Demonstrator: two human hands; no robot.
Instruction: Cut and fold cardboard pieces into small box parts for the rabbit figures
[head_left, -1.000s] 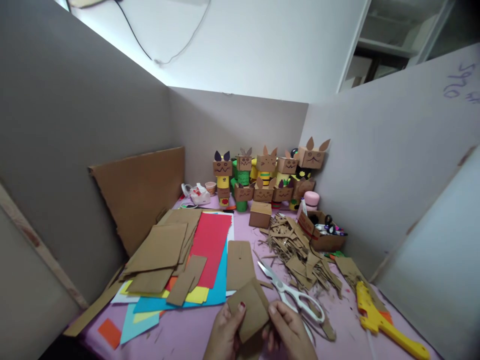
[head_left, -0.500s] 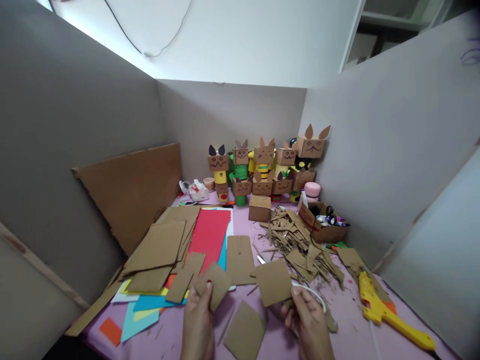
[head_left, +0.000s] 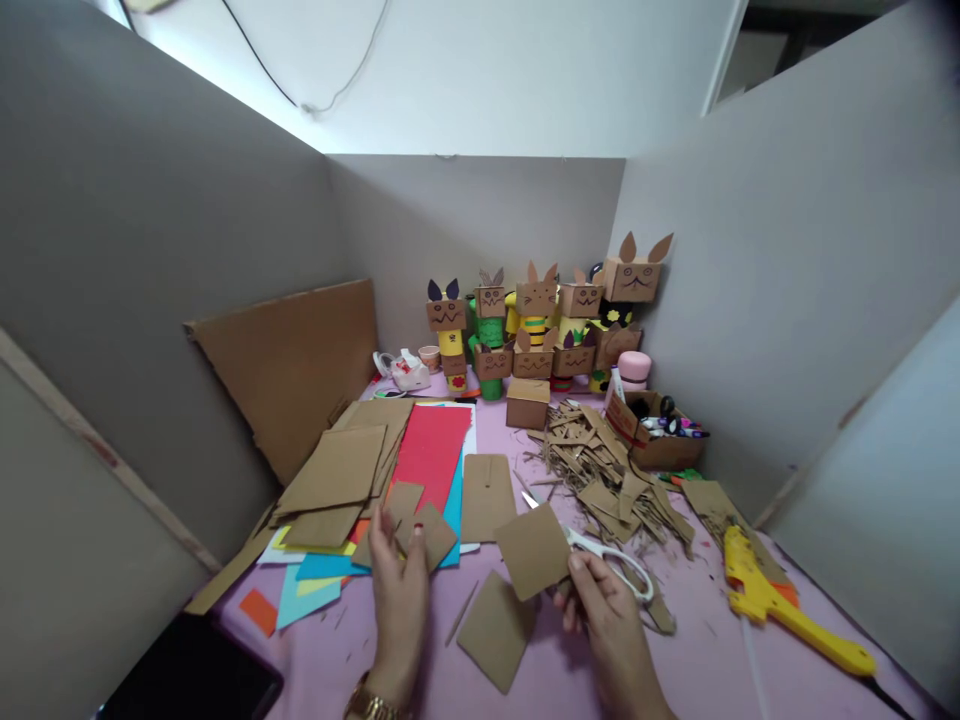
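Here we are, our right hand (head_left: 604, 605) pinching a flat brown cardboard square (head_left: 534, 550) by its lower right corner, thumb on top, the rest jutting out freely above the table. Our left hand (head_left: 399, 585) has its thumb apart from its fingers at a smaller-looking brown cardboard piece (head_left: 436, 535); whether it grips that or merely rests there, we can't tell.

The square should be feather-light and fairly stiff, dry rather than slippery, though a hard squeeze might crease it. We'd take it by an edge or corner, just like this, leaving its face uncovered.

Between our wrists, a brown cardboard diamond (head_left: 495, 630) lies flat on the lilac tablecloth (head_left: 330, 670), a thin brown cardboard strip (head_left: 462, 613) just beside it. White-handled metal scissors (head_left: 589, 544) lie partly behind our right hand. Farther out, there's a heap of brown cardboard scraps (head_left: 589, 455) and, well to the right, a yellow plastic glue gun (head_left: 757, 590).
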